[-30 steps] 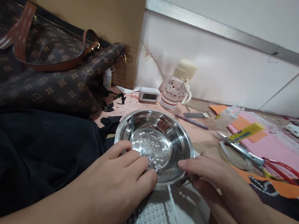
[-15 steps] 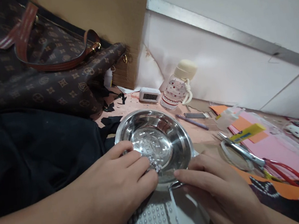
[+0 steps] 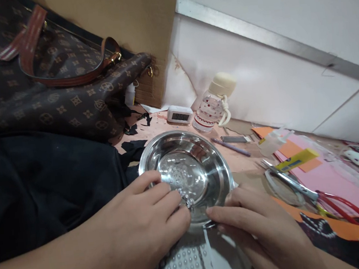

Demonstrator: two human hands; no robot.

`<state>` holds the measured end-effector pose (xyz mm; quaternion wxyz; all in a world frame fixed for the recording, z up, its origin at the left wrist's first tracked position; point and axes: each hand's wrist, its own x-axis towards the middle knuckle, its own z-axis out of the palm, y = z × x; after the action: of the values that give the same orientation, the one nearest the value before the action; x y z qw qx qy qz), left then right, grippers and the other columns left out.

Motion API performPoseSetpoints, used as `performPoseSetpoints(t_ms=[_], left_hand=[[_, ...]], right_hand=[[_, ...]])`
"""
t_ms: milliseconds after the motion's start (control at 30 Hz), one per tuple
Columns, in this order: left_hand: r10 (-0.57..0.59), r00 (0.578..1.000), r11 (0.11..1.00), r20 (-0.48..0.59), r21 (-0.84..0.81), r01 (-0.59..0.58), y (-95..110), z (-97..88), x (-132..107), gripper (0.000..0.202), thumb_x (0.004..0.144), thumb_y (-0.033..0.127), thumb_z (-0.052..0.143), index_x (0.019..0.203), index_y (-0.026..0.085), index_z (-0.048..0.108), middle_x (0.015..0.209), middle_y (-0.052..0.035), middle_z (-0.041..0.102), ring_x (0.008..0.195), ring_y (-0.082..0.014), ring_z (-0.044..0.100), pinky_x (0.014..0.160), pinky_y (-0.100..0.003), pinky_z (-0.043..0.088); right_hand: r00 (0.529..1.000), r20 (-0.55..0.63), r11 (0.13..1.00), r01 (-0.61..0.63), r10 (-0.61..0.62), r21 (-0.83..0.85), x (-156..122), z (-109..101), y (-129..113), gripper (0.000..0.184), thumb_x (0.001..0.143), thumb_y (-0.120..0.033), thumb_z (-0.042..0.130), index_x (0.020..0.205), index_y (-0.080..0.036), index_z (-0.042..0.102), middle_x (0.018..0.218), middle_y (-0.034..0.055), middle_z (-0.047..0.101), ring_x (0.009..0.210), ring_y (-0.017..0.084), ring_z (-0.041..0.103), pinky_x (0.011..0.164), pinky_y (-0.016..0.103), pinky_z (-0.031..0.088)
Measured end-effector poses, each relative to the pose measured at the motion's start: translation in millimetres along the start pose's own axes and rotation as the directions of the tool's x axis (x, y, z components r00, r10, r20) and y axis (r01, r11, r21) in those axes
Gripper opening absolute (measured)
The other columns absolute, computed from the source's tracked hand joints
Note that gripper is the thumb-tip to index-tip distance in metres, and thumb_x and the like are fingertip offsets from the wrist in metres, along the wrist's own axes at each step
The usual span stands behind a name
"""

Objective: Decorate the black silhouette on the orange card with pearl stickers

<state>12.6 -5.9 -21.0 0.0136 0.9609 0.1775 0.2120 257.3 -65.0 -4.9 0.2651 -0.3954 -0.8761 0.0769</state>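
Observation:
A round stainless steel bowl [image 3: 216, 160] stands in front of me. My left hand [image 3: 152, 213] is closed over its near left rim, fingers curled; what they grip underneath is hidden. Beside those fingertips, inside the bowl, lies a small cluster of clear, shiny beads [image 3: 187, 199]. My right hand [image 3: 254, 223] is at the near right rim, pinching what look like thin metal tweezers [image 3: 209, 224], mostly hidden by the fingers. Below the bowl, between my hands, is a sheet with rows of pearl-like half beads [image 3: 178, 268].
Red-handled scissors [image 3: 305, 189] lie at right among pink paper [image 3: 328, 186], a yellow strip [image 3: 297, 160] and a black cutout with pearls [image 3: 330, 234]. Behind the bowl stand a small clock [image 3: 179, 115] and a bottle [image 3: 209, 107]. A brown handbag [image 3: 75, 103] and dark cloth [image 3: 48, 179] fill the left.
My right fingertips and the metal tip have shifted very slightly. My left hand and the bowl stay almost exactly where they were.

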Motion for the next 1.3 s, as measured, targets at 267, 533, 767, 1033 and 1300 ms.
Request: performPoseSetpoints(t_ms=[267,533,767,1033,1300], left_hand=[[0.015,1.0,1.0,0.003,0.025,-0.015,-0.5,0.1,-1.2,0.016,0.099,0.019,0.053,0.089,0.021,0.066,0.087,0.0024,0.069,0.081,-0.0206,0.062,0.097,-0.04,0.038],[0.068,0.997,0.995,-0.032,0.075,-0.066,-0.1,1.9,-2.8,0.029,0.103,0.018,0.041,0.088,0.021,0.066,0.086,0.0018,0.071,0.078,-0.0203,0.063,0.095,-0.039,0.04],[0.066,0.998,0.996,-0.021,0.062,-0.064,-0.9,-1.3,-2.1,0.021,0.101,0.02,0.049,0.088,0.02,0.065,0.086,0.0027,0.07,0.079,-0.0201,0.063,0.095,-0.038,0.04],[0.044,0.999,0.998,0.025,0.039,-0.045,-0.3,0.3,1.5,0.01,0.097,0.021,0.057,0.092,0.021,0.065,0.09,0.0018,0.071,0.081,-0.0215,0.062,0.097,-0.04,0.038],[-0.004,0.999,0.999,0.041,-0.035,0.005,-2.9,1.2,-3.2,0.005,0.093,0.017,0.062,0.094,0.021,0.066,0.088,0.0013,0.069,0.08,-0.0213,0.061,0.095,-0.04,0.035]], right_hand=[[1.0,0.027,1.0,0.006,-0.007,0.026,-0.3,-1.1,1.4,0.025,0.094,-0.007,0.054,0.111,-0.019,0.068,0.081,0.0051,0.065,0.072,0.018,0.059,0.063,0.029,0.048],[0.99,0.124,0.992,-0.083,0.071,0.099,-1.1,-5.7,2.5,0.022,0.097,-0.01,0.053,0.111,-0.023,0.065,0.093,0.0049,0.067,0.085,0.019,0.061,0.073,0.031,0.051],[0.994,0.104,0.991,-0.045,0.033,0.122,1.3,-7.3,1.9,0.026,0.094,-0.006,0.053,0.109,-0.022,0.066,0.086,0.004,0.066,0.079,0.018,0.061,0.07,0.03,0.051],[0.997,0.074,0.988,-0.002,-0.01,0.154,5.1,-10.0,2.8,0.031,0.087,-0.001,0.053,0.107,-0.019,0.068,0.085,0.0044,0.067,0.079,0.017,0.062,0.069,0.028,0.053],[1.0,-0.021,0.983,0.001,0.003,0.186,-2.2,-1.8,10.3,0.03,0.094,-0.009,0.055,0.12,-0.021,0.063,0.086,0.0025,0.062,0.076,0.016,0.06,0.065,0.027,0.051]])
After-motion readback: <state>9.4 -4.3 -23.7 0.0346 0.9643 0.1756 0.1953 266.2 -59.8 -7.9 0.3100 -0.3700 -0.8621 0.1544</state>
